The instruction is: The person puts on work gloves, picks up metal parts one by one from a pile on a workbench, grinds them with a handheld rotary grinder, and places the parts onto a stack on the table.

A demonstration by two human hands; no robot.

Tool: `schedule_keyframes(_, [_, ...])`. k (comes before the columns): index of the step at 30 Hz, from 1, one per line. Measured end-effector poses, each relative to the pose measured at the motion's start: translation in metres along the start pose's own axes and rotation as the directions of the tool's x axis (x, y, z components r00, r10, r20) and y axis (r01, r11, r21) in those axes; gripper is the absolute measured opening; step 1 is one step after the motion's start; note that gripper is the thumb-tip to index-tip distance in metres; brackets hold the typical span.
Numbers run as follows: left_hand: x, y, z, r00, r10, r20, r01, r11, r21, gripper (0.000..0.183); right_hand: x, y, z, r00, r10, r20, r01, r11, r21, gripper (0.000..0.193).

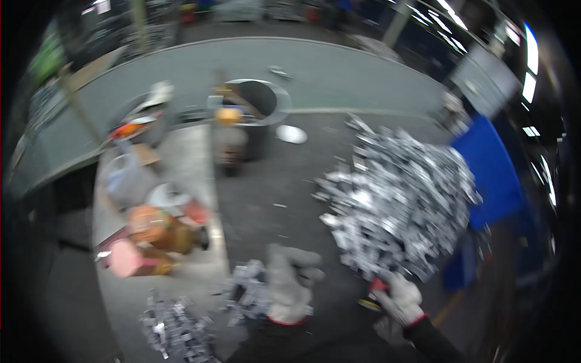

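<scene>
My left hand [287, 285], in a pale grey work glove with a red cuff, is over the dark tabletop with its fingers apart and nothing visible in them. Right beside it lies a small heap of shiny metal pieces [247, 293]. My right hand [402, 300], gloved alike, is closed round a red-and-black object [374, 294] with a bit of yellow; blur hides its exact kind. That hand is at the near edge of a large pile of silvery metal pieces [399, 199]. Another small heap of metal pieces [178, 327] lies at the near left.
A blue bin [489, 172] stands against the table's right side. Left are a pink-lidded container [125, 258], an orange-topped jar [148, 225] and a plastic bag [128, 181]. Farther back are a round dark bucket [279, 103], a white disc [292, 134] and a low grey-green barrier [339, 72].
</scene>
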State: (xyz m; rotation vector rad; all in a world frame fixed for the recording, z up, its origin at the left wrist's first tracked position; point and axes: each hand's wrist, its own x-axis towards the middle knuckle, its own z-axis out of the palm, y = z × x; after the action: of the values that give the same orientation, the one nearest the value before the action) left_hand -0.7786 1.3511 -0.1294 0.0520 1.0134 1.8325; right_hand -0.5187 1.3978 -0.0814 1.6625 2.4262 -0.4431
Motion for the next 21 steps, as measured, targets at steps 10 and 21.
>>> schedule_keyframes(10, [-0.054,-0.149,0.023,0.999,0.007,-0.034,0.001,0.972,0.235,0.035,-0.044,0.131,0.062,0.99,-0.121,-0.067,0.121,0.993,0.0,0.062])
schedule_keyframes(21, [-0.087,-0.207,0.015,0.947,0.309,0.085,-0.299,0.76,0.576,0.039,0.023,0.169,0.125,0.679,-0.513,-0.526,0.58,0.813,-0.044,0.061])
